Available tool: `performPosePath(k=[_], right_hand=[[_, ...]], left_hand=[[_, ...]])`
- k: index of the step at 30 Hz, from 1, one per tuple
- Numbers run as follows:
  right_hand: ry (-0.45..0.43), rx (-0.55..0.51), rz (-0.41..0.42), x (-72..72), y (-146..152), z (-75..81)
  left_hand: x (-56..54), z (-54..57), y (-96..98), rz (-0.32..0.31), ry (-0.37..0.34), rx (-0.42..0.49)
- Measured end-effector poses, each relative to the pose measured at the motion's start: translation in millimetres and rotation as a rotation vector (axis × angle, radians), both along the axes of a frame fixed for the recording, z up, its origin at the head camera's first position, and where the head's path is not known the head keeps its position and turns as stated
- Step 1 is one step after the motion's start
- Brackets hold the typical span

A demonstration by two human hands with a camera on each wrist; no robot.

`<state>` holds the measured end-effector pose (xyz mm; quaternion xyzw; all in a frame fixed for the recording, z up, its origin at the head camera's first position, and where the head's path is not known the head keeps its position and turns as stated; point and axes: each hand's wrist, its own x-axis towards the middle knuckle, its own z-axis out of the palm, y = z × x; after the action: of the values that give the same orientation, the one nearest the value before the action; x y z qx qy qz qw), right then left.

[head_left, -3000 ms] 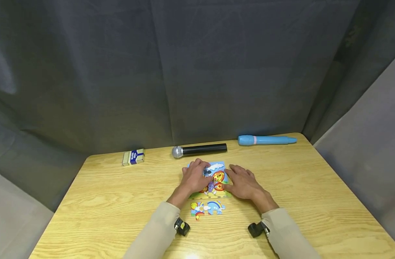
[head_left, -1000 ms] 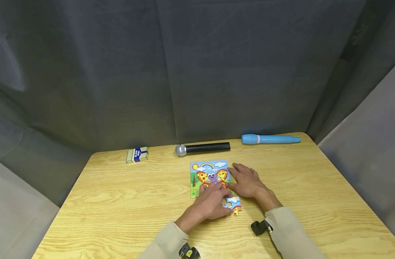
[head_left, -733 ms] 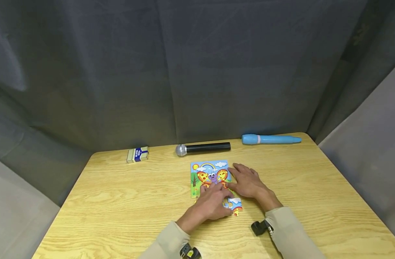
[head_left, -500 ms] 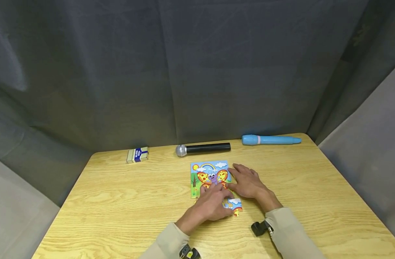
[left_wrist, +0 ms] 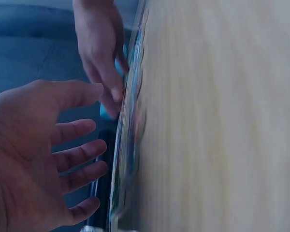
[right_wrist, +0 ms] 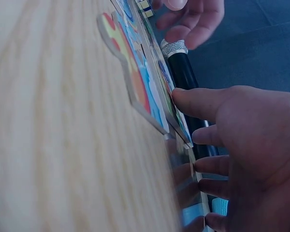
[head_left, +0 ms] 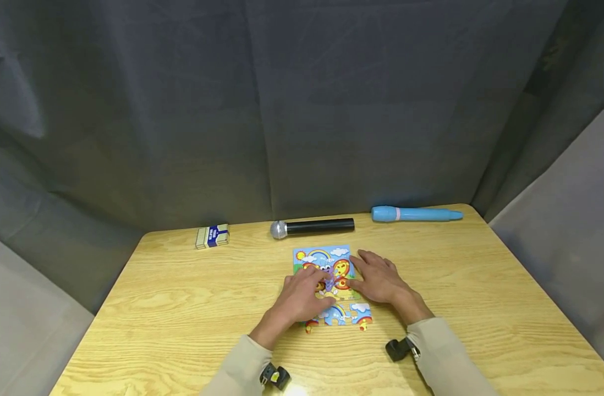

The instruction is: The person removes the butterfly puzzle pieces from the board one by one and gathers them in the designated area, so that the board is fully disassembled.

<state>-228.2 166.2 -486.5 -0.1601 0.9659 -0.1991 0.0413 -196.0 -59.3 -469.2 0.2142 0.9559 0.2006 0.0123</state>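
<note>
A colourful butterfly puzzle board [head_left: 327, 257] lies flat on the wooden table [head_left: 183, 308], just in front of the microphone. My left hand [head_left: 316, 285] hovers over the board's lower left part, fingers spread and relaxed, holding nothing; the left wrist view shows my left hand [left_wrist: 53, 159] open beside the board's edge [left_wrist: 128, 145]. My right hand [head_left: 368, 275] rests flat at the board's right edge, with my right hand's thumb [right_wrist: 193, 101] against it. Loose puzzle pieces [head_left: 341, 315] lie just below the board, near my wrists.
A black microphone [head_left: 313, 226] with a silver head lies behind the board. A blue pen-shaped toy [head_left: 416, 214] sits at the back right, and a small blue-and-white box [head_left: 212, 236] at the back left. Grey curtains enclose the table.
My left hand has moved left and up from the loose pieces onto the board, uncovering the pieces below it. My right hand has stayed in place.
</note>
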Motion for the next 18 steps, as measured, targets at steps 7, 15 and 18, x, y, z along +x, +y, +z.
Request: performPosePath(k=[7, 15, 18], right_hand=[[0.000, -0.021, -0.008, 1.3, -0.5, -0.7], [-0.010, -0.021, 0.001, 3.2, -5.5, 2.1], [-0.009, -0.020, 0.009, 3.5, -8.0, 2.8]], left_hand=[[-15.3, 0.8, -22.8, 0.098, -0.056, 0.038], [-25.6, -0.9, -36.2, 0.174, -0.068, 0.004], [-26.8, -2.5, -37.0, 0.174, -0.075, 0.017]])
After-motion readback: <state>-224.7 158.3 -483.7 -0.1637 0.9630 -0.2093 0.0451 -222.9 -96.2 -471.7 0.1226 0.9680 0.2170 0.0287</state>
